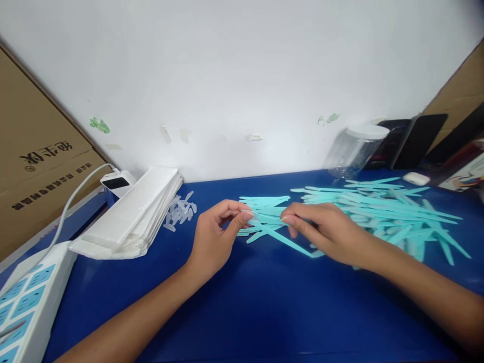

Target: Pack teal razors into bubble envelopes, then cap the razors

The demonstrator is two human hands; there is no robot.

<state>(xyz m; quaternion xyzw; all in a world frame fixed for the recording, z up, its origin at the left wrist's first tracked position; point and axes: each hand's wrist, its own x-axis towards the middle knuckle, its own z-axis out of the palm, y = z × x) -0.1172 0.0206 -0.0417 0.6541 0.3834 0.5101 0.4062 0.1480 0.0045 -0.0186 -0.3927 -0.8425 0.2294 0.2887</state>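
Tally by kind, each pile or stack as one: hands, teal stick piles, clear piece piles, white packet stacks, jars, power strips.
Hands: 2 (left hand, right hand)
Teal stick piles: 2 (middle pile, right pile)
Clear piece pile: 1
White packet stack: 1
Jar: 1
Power strip: 1
Total: 8

**Black Chinese print on the cardboard at left**

The brown cardboard box (28, 121) at far left carries a short row of large black Chinese characters (50, 153), slanted and too distorted to read surely. Just left of and below them sits a circled R mark (30, 169), the registered-trademark sign. Nearer, a line of smaller black Chinese characters (51, 187) runs along the same face in separate groups, too blurred to make out.
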